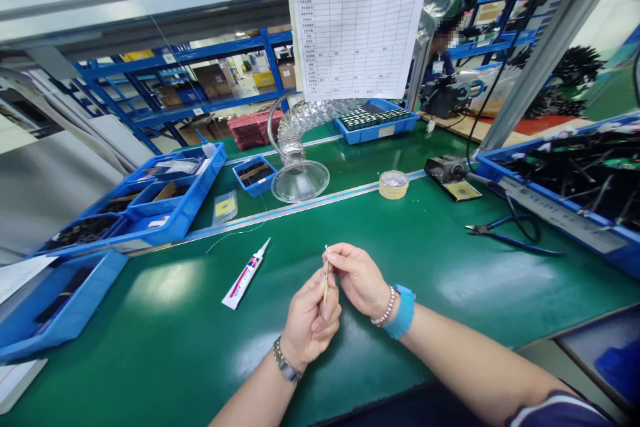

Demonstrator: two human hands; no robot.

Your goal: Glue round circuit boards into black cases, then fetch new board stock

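My left hand (311, 321) is closed around a thin tan stick-like piece (327, 288), held upright above the green bench top. My right hand (359, 278) pinches at the upper end of this piece, where a tiny whitish tip shows; what exactly lies between those fingertips is too small to tell. The two hands almost touch. To the left of them a white glue tube (246, 277) with a long pointed nozzle lies on the bench.
A round funnel-shaped extraction hood (300, 181) and a tape roll (393, 185) stand beyond my hands. Pliers (510, 238) lie at right beside a blue tray (575, 210) of parts. Blue trays (200, 193) line the left. A printed sheet (357, 27) hangs overhead; another person (440, 57) is behind.
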